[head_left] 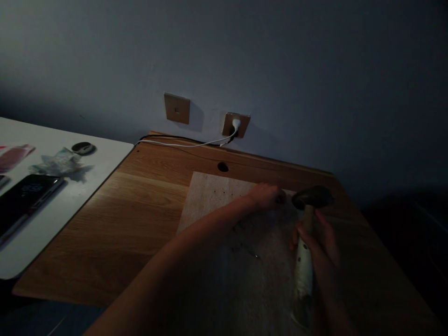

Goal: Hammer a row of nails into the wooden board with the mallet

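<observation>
My right hand (324, 245) is wrapped round the pale, taped handle of a hammer (304, 268). Its dark head points away from me, just right of my left hand. My left hand (268, 197) rests near the far right part of a pale wooden board (206, 200), fingers curled together. Whatever those fingertips pinch is too dark and small to make out. Several tiny dark points, perhaps nails, show in a row along the board's far side. Closer to me lie a few thin, small metal pieces (250, 252) that look like loose nails, partly in shadow.
The board lies on a brown wooden table (147, 196) with a round cable hole (223, 166). A white table (105, 154) adjoins at left, bearing a dark device with a display (28, 196), crumpled plastic (61, 161) and a mouse (84, 148). Cables run to a wall socket (236, 125).
</observation>
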### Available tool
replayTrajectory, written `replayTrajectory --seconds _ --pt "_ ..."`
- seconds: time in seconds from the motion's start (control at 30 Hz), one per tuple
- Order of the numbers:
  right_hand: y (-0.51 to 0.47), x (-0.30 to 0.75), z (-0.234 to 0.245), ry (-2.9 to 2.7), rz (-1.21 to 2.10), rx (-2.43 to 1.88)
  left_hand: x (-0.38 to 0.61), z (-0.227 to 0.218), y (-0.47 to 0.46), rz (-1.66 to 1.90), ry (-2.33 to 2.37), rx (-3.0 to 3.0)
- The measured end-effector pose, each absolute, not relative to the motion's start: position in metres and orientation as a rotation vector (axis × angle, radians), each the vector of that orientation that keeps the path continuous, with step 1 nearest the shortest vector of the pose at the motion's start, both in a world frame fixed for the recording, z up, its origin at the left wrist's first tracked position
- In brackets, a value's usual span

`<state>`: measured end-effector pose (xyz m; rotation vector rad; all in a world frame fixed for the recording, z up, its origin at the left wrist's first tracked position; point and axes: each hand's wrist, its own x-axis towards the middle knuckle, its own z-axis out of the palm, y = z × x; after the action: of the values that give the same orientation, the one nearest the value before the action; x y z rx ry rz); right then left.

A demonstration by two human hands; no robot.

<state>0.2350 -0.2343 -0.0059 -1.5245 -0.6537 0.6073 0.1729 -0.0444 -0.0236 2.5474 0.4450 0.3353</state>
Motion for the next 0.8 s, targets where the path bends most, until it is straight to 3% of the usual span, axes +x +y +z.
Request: replayTrajectory --seconds 0.3,0.8 --pt "-0.2366 0.2343 -0.0026 -0.647 0.561 -1.774 0.1716 -0.0220 -0.0455 0.333 0.457 2.538" --pt "-0.2385 0.2344 -0.0044 -0.639 0.597 -1.724 0.1721 -0.0240 -0.0445 0.312 0.478 2.544"
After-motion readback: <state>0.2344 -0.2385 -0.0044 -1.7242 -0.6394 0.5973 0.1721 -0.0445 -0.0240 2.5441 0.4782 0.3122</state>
